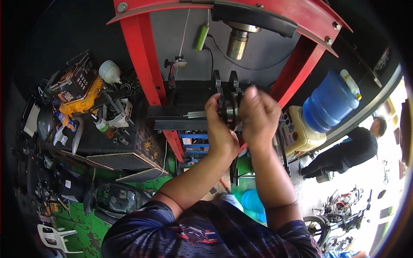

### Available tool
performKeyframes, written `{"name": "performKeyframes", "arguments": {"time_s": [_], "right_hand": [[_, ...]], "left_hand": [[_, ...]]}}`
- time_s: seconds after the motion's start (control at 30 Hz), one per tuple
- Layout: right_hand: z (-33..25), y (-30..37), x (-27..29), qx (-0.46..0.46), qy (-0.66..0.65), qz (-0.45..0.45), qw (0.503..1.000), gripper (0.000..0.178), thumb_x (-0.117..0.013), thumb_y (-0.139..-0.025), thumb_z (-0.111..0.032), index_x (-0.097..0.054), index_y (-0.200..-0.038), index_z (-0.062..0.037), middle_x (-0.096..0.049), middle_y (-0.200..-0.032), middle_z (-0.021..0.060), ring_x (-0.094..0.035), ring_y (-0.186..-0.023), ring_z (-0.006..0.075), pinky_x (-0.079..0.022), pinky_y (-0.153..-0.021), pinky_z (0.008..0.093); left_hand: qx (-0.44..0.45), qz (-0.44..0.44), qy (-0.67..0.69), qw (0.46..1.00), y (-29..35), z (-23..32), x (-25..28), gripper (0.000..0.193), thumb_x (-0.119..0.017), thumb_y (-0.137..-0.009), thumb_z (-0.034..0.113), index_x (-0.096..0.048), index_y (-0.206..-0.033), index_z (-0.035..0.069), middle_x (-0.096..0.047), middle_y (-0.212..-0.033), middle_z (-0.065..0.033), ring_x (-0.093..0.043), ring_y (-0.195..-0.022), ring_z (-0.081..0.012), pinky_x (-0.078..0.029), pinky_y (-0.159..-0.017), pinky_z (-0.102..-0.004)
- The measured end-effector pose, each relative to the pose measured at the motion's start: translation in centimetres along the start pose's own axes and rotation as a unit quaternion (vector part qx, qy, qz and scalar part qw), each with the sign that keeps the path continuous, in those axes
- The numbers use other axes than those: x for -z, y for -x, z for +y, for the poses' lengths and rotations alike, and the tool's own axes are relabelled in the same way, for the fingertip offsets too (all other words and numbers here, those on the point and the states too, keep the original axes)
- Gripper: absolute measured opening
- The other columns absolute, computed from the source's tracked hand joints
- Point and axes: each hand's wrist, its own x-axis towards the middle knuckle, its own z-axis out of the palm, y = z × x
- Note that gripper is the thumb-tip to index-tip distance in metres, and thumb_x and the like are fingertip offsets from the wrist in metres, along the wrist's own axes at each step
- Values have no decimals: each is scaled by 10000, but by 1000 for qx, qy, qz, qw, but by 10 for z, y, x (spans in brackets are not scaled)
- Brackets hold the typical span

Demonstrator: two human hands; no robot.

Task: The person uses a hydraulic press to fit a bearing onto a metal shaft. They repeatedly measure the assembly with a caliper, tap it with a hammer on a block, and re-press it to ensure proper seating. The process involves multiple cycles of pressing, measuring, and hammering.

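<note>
In front of me, inside the red press frame (144, 56), is a round dark metal part with a shaft, which looks like a crankshaft (231, 109). Its pale shaft end (197, 115) sticks out to the left. My left hand (220, 135) is closed about the near left side of it, thumb up along the rim. Close against its right side, my right hand (260, 116) makes a fist with the thumb on top; whatever lies inside the fist is hidden. Two upright steel plates (233, 78) stand just behind the part. Above hangs the press ram (238, 45).
Left of the press, a bench (116, 146) carries bottles, tools and a box. A dial gauge (179, 63) stands at the left upright. On the right, a blue water jug (330, 103) sits on a cream container (299, 129). Farther right, a person (348, 150) in dark clothes stands near motorcycles.
</note>
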Motion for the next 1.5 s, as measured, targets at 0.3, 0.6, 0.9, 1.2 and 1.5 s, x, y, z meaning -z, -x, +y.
{"name": "performKeyframes", "arguments": {"time_s": [0.3,0.6,0.9,1.2,1.5], "right_hand": [[40,-102,-7,87,-239,89,963,496,-631,-1056,-242,-422,-628,-103,-347,-562,-67,-272,-492,35,-186,-465,273],[117,-133,-26,150,-197,108,963,478,-584,-1068,-228,-426,-638,-92,-361,-575,-39,-298,-498,59,-224,-470,277],[148,-126,-39,201,-96,145,964,471,-558,-1076,-215,-443,-649,-50,-390,-591,-23,-319,-531,72,-240,-494,283],[156,-128,5,157,-67,-66,983,184,-575,-933,-106,-530,-794,6,-525,-707,42,-470,-664,123,-400,-624,295],[153,-94,24,246,271,9,930,292,-750,-929,-89,-725,-1217,-46,-710,-1201,150,-682,-1058,322,-549,-932,400]], "left_hand": [[76,-139,-145,977,-14,57,-7,701,-406,-1054,665,-442,-1566,186,-531,-1468,-110,-576,-1232,-274,-419,-1091,-484],[105,-99,-443,885,52,145,145,585,-514,-1087,401,-458,-1509,0,-558,-1488,-211,-612,-1298,-326,-472,-1087,-445],[152,2,-493,856,51,183,197,437,-669,-1032,204,-583,-1409,-1,-654,-1367,-126,-626,-1227,-201,-490,-1038,-337],[184,-59,-503,842,3,172,201,428,-655,-1045,192,-569,-1421,6,-626,-1421,-139,-596,-1299,-228,-470,-1076,-355],[206,-60,-494,843,0,156,197,416,-650,-1048,171,-563,-1407,-20,-626,-1408,-161,-569,-1336,-220,-447,-1118,-358]]}}
